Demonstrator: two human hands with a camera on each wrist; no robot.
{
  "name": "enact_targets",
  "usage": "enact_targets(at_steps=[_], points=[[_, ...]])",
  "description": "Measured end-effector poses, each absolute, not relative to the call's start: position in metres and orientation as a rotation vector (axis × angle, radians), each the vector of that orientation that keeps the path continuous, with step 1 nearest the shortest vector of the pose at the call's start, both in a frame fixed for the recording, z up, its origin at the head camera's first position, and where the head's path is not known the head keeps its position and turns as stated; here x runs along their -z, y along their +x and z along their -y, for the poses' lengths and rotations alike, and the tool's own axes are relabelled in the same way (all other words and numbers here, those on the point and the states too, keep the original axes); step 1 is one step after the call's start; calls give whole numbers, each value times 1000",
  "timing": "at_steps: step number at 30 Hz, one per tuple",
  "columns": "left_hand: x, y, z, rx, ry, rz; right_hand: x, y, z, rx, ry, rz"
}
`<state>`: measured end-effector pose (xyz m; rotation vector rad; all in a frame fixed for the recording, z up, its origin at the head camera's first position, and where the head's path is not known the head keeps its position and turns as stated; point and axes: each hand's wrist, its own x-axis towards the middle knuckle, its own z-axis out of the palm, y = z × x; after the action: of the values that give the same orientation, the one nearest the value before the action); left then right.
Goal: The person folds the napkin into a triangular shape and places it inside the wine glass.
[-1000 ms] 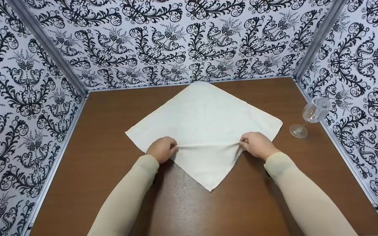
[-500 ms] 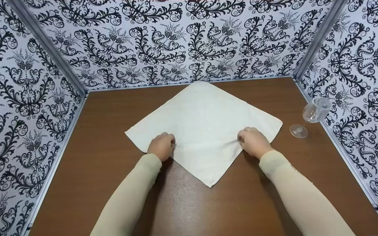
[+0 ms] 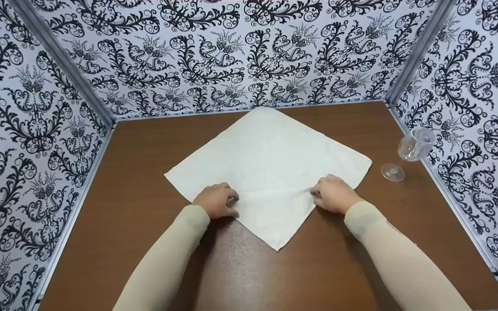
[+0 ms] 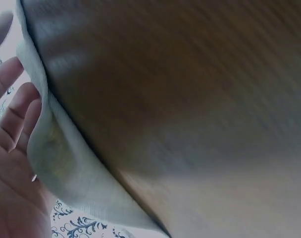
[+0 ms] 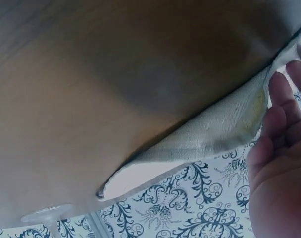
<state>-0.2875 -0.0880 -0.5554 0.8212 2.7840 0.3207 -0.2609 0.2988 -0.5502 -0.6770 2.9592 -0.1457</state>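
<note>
1. Left hand point(image 3: 215, 201), pinching the white cloth point(image 3: 270, 151) a second ago, has released it, thumb parted.
2. Right hand point(image 3: 334, 194) bends over the cloth; grip unclear.
3. Ridge flattened; cloth lies on the bench point(image 3: 253, 276).
4. Wine glass point(image 3: 414, 147) stands rightward, contents unclear.

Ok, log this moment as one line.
cloth: spread on table; left hand: at near-left edge; right hand: touching near-right edge; glass: standing, right of cloth
</note>
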Motion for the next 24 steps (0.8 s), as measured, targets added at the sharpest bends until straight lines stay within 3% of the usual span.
enact_targets(at_steps=[8,24], points=[[554,-288,90,-320,772,-2721,542,-255,-302,294,-558,-2823],[555,-289,91,-341,824,-2760,551,-258,-301,227,-656,-2916]])
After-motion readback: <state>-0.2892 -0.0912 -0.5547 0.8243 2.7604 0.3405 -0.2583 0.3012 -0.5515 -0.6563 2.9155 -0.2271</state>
